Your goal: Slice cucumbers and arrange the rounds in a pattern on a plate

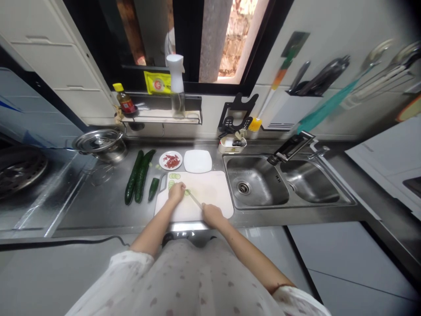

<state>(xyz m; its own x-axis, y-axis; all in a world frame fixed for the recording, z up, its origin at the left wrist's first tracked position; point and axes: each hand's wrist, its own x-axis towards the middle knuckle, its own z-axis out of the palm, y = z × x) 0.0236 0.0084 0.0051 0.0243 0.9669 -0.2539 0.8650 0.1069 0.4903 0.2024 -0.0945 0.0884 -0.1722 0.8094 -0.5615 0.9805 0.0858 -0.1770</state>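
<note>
My right hand [212, 215] is wrapped around the handle of a kitchen knife [195, 201], whose blade points up and left across a white cutting board [217, 186]. A cucumber slice [187, 192] lies at the blade's tip. Close by on the left, my left hand [176, 193] rests over the board with its fingers bent together; whatever they hold is hidden. More cucumber slices [174, 176] lie at the board's upper left, some partly behind that hand. Left of the board is a cut cucumber piece [153, 189], with two whole cucumbers [142, 175] beyond it.
Behind the board stand a plate of chopped red pieces [171, 161] and a white square plate [198, 161]. A double steel sink [256, 180] with a black faucet [289, 148] is to the right. A lidded pot [101, 144] stands at left, below a wall shelf [154, 116] with bottles.
</note>
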